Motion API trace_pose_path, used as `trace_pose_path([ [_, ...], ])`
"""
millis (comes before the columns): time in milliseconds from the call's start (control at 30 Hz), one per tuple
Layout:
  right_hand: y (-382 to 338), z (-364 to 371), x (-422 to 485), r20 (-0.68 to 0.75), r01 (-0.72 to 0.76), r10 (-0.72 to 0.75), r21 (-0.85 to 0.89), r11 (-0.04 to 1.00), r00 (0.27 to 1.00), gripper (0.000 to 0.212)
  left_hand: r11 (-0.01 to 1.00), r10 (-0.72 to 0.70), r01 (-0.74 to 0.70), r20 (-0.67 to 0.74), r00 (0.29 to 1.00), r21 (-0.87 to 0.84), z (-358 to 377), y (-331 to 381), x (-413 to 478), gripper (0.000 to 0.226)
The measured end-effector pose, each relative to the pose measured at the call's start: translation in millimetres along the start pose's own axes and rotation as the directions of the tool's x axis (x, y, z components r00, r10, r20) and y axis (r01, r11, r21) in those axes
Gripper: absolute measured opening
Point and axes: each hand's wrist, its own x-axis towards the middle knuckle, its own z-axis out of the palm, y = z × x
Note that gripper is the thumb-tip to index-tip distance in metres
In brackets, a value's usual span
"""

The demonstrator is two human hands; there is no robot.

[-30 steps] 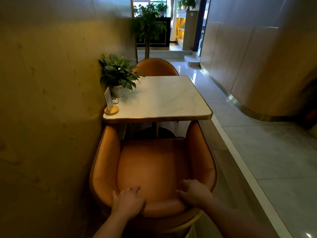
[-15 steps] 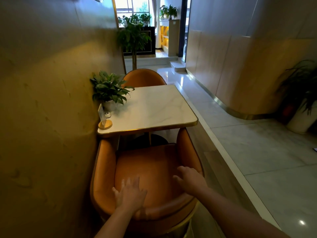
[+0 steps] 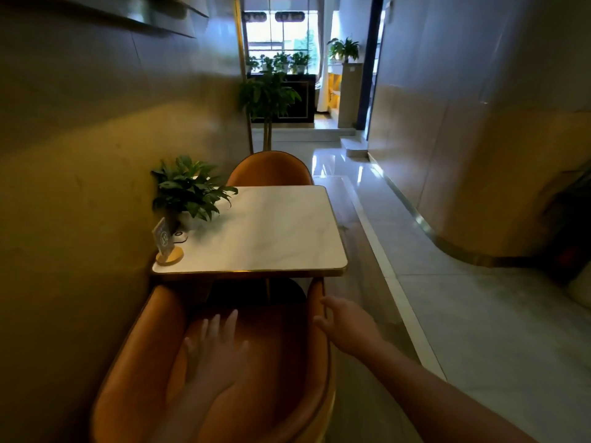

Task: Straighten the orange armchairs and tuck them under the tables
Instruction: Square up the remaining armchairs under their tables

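Observation:
The near orange armchair (image 3: pixel 137 356) stands below me with its front under the white marble table (image 3: pixel 271 231). A second orange armchair (image 3: pixel 270 169) sits at the table's far side, its back showing above the tabletop. My left hand (image 3: pixel 214 350) hovers over the near chair's seat and backrest with fingers spread, holding nothing. My right hand (image 3: pixel 347 324) is open beside the chair's right arm, its fingers just off the rim. The chair's legs are hidden.
A potted plant (image 3: pixel 188 190) and a small sign on a round wooden base (image 3: pixel 166 247) stand on the table's left side by the wall (image 3: pixel 80 187). A tiled aisle (image 3: pixel 447 298) runs on the right. A tall plant (image 3: pixel 267 97) stands behind the far chair.
Both hands have let go of the near chair's backrest top and lifted forward with fingers spread. My view has risen and tilted up the aisle.

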Motion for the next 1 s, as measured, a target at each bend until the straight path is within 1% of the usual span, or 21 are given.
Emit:
trace_pose_path([
  [167,40.8,-40.8,46.2,0.057,0.094,-0.094,-0.01,0.995,0.994,0.038,0.999,-0.038,0.037,-0.048,0.998,-0.026,-8.1,66.2,21.8,0.071],
  [267,63.1,-57.9,75.7,0.066,0.121,-0.12,-0.007,0.993,0.991,0.044,0.997,-0.062,0.059,-0.074,0.995,-0.042,-14.9,99.9,44.4,0.07],
  [367,88.1,-69.9,112.2,0.089,0.144,-0.143,0.002,0.99,0.986,0.046,0.996,-0.075,0.07,-0.104,0.992,-0.051,-20.3,129.7,77.4,0.07],
  [600,143.3,-96.8,235.2,0.1,0.194,-0.187,-0.07,0.978,0.977,0.052,0.994,-0.106,0.102,-0.136,0.985,-0.035,-13.8,195.1,187.9,0.071],
  [767,173.7,-118.4,334.5,0.122,0.207,-0.193,-0.109,0.972,0.974,0.053,0.99,-0.143,0.141,-0.109,0.984,-0.019,-11.7,240.5,278.3,0.07],
  [900,198.7,-138.2,398.8,0.111,0.213,-0.205,-0.07,0.975,0.972,0.052,0.986,-0.169,0.169,-0.101,0.981,-0.009,-17.4,275.7,340.5,0.071],
  [1000,221.2,-148.8,443.3,0.13,0.229,-0.221,-0.057,0.972,0.967,0.052,0.982,-0.187,0.187,-0.097,0.978,-0.01,-16.9,299.5,385.0,0.07],
])
